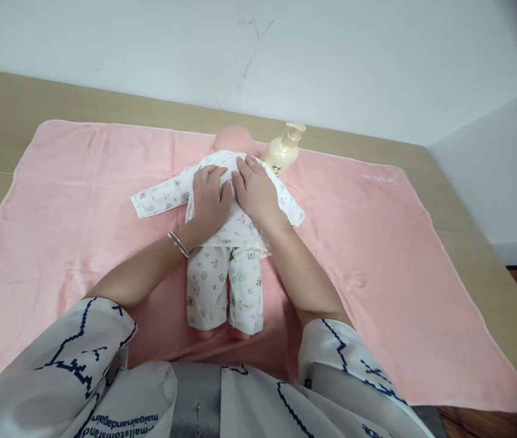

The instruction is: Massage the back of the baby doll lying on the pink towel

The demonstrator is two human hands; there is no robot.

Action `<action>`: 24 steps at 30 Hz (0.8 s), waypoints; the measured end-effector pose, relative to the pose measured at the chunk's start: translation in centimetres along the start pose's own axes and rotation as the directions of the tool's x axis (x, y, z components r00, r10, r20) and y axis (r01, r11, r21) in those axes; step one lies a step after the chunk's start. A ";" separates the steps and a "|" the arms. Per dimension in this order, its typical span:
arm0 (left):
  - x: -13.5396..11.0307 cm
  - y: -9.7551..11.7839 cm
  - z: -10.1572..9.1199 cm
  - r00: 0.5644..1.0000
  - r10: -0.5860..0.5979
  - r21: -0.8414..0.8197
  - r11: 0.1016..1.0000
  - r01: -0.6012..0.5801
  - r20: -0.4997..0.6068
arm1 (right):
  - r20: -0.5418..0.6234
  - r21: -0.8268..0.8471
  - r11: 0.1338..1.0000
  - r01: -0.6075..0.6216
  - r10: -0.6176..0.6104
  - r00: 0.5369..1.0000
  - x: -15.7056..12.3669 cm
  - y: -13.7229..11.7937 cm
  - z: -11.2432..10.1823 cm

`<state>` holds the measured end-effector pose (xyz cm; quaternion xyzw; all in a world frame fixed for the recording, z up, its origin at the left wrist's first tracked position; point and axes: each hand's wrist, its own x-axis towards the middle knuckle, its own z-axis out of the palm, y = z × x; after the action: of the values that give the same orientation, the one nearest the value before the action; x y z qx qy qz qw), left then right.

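Note:
A baby doll [233, 139] lies stretched out with its head away from me and no face showing. It wears a white patterned top [244, 230] with long sleeves and matching trousers [207, 283]. My left hand [211, 198] rests flat on the left upper part of the top, fingers extended. On the right upper part lies my right hand [257, 187], also flat with its fingers stretched out. The two hands are close together, fingertips near the doll's shoulders. Neither is wrapped round anything. The doll's feet barely show below the trouser hems.
Under the doll a pink blanket [368, 267] covers much of the wooden table [450, 182]. A cream pump bottle [283, 149] leans or lies beside the doll's head, on the right. A white wall [149, 55] rises behind the table.

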<state>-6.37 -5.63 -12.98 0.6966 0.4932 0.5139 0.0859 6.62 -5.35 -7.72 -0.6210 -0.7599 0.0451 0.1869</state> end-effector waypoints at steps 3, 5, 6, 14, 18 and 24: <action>0.0 -0.1 0.0 0.995 -0.091 0.021 0.996 0.090 0.048 | -0.054 -0.074 0.989 -0.132 0.128 0.990 -0.9 -1.0 -0.5; 0.1 -0.1 -0.1 0.990 -0.118 0.045 0.992 0.115 0.078 | -0.036 -0.096 0.983 -0.156 0.154 0.987 -1.2 -1.3 -0.7; 0.1 0.0 -0.1 0.987 -0.131 0.060 0.990 0.126 0.091 | -0.024 -0.092 0.984 -0.151 0.150 0.988 -1.2 -1.2 -0.7; 0.4 -0.9 0.3 0.976 -0.052 0.166 0.986 0.016 0.213 | 0.079 -0.045 0.999 0.013 -0.010 0.997 0.2 1.5 0.5; 0.3 -1.7 0.2 0.958 0.025 0.137 0.988 -0.066 0.284 | 0.056 -0.070 0.995 0.072 -0.068 0.996 0.0 2.2 1.3; -0.3 -1.1 -0.4 0.981 0.120 0.125 0.982 -0.140 0.153 | 0.062 -0.075 0.991 0.110 -0.106 0.992 -1.1 1.4 1.0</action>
<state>-7.37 -5.47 -13.71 0.7671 0.4727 0.4319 0.0403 7.80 -5.96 -9.34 -0.5841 -0.7987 0.0230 0.1427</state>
